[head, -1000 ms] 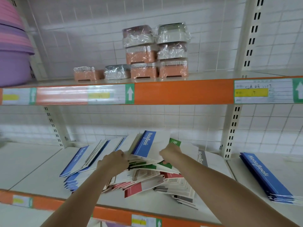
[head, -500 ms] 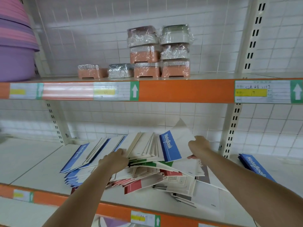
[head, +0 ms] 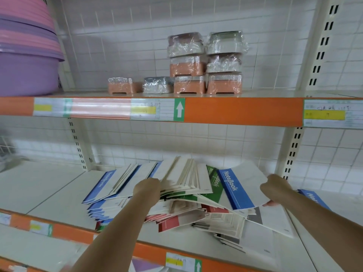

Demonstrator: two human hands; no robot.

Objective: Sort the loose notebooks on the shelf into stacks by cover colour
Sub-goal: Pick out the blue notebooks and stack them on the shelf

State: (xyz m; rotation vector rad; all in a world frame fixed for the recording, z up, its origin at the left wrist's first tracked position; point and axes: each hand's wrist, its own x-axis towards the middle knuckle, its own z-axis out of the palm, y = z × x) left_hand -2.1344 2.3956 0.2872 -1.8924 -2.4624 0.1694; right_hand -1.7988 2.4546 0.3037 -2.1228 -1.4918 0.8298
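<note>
Gripping a light, floppy blue notebook (head: 238,188) by its edge, the right hand (head: 275,190) lifted it; the left hand (head: 147,190) held the pile (head: 184,195).

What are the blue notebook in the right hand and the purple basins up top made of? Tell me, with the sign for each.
Blue notebook: looks like thin matte card over paper; it bows in the right hand and shows no shine.
Purple basins: probably moulded plastic, smooth with a soft sheen, uniform colour and rolled rims, nested in a stack.
</note>
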